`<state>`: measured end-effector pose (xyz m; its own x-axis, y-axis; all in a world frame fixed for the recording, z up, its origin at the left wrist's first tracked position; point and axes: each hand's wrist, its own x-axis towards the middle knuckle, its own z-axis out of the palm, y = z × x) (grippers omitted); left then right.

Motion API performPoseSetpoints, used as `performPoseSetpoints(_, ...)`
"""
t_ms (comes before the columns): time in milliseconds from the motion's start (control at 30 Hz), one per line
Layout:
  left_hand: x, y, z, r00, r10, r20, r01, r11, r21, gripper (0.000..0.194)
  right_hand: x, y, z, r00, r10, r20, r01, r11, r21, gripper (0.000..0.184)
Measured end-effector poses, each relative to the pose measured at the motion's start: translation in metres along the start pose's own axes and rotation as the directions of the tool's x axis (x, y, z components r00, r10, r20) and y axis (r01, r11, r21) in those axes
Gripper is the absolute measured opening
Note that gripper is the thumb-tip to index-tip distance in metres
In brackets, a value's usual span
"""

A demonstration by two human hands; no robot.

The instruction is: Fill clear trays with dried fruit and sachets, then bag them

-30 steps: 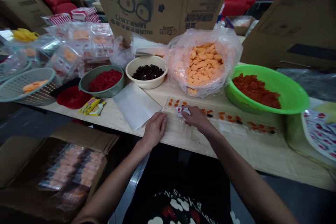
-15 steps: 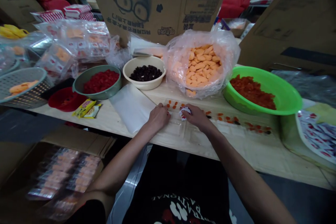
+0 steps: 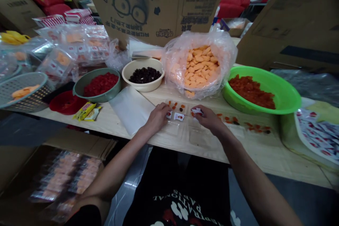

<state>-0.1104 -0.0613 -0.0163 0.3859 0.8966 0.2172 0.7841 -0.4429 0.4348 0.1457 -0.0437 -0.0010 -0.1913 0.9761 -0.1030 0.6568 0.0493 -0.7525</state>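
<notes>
My left hand [image 3: 158, 116] rests on the left end of a row of clear plastic trays [image 3: 196, 135] on the wooden table, fingers curled and touching a small white-and-red sachet [image 3: 169, 114]. A second sachet [image 3: 179, 117] lies in the tray beside it. My right hand [image 3: 210, 119] is pinched on more small sachets [image 3: 196, 111] just right of those. Bits of orange and dark dried fruit [image 3: 235, 120] sit in the tray compartments further right.
Behind the trays stand a grey-green bowl of red fruit [image 3: 100, 83], a cream bowl of dark fruit [image 3: 144, 74], a plastic bag of orange slices [image 3: 200, 66] and a green basin [image 3: 280, 91]. Sheets of sachets [image 3: 319, 135] lie at the right; a cardboard box of packs [image 3: 63, 180] is below left.
Two sachets now lie in the left tray that were not there before. My left hand moved up onto the tray; my right hand shifted right, still holding sachets.
</notes>
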Motion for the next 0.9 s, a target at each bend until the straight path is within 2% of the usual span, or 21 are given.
performPoseSetpoints(67,-0.005,0.004,0.001,0.975,0.205,0.09,-0.209,0.977,0.044,0.034,-0.009,0.007,-0.012,0.995,-0.023,0.096,0.031,0.996,-0.081,0.024)
performPoseSetpoints(133,-0.011,0.01,0.005,0.927,0.288,0.239,-0.312,0.948,0.067,0.051,-0.015,0.013,-0.019,0.983,-0.046,0.178,0.074,0.985,-0.155,0.025)
performPoseSetpoints(200,-0.016,0.014,0.012,0.902,0.248,0.353,-0.295,0.952,0.085,0.064,-0.018,0.017,-0.021,0.976,-0.053,0.213,0.094,0.978,-0.187,0.032)
performPoseSetpoints(300,-0.02,0.017,0.02,0.892,0.175,0.417,-0.234,0.968,0.093,0.07,-0.017,0.021,-0.024,0.98,-0.023,0.197,0.062,0.979,-0.192,0.04)
performPoseSetpoints(400,-0.019,0.019,0.024,0.906,0.136,0.4,-0.187,0.978,0.091,0.072,-0.017,0.027,-0.032,0.993,0.016,0.117,0.002,0.988,-0.158,0.034)
performPoseSetpoints(500,-0.014,0.024,0.023,0.934,0.122,0.335,-0.154,0.985,0.073,0.065,-0.024,0.032,-0.043,0.998,0.022,0.052,-0.017,0.995,-0.094,0.032)
performPoseSetpoints(667,0.011,0.05,0.016,0.986,0.088,0.143,-0.098,0.993,0.066,0.038,-0.034,0.032,-0.051,0.987,-0.094,0.13,0.108,0.989,-0.103,0.044)
performPoseSetpoints(767,0.027,0.07,0.019,0.983,0.058,0.176,-0.084,0.986,0.144,0.028,-0.035,0.03,-0.055,0.981,-0.177,0.086,0.19,0.962,-0.195,0.051)
performPoseSetpoints(833,0.033,0.079,0.025,0.97,0.091,0.224,-0.134,0.973,0.186,0.026,-0.039,0.031,-0.058,0.988,-0.157,0.007,0.152,0.94,-0.305,0.049)
performPoseSetpoints(900,0.035,0.084,0.03,0.96,0.123,0.252,-0.177,0.963,0.204,0.024,-0.047,0.031,-0.056,0.995,-0.09,-0.046,0.062,0.906,-0.419,0.041)
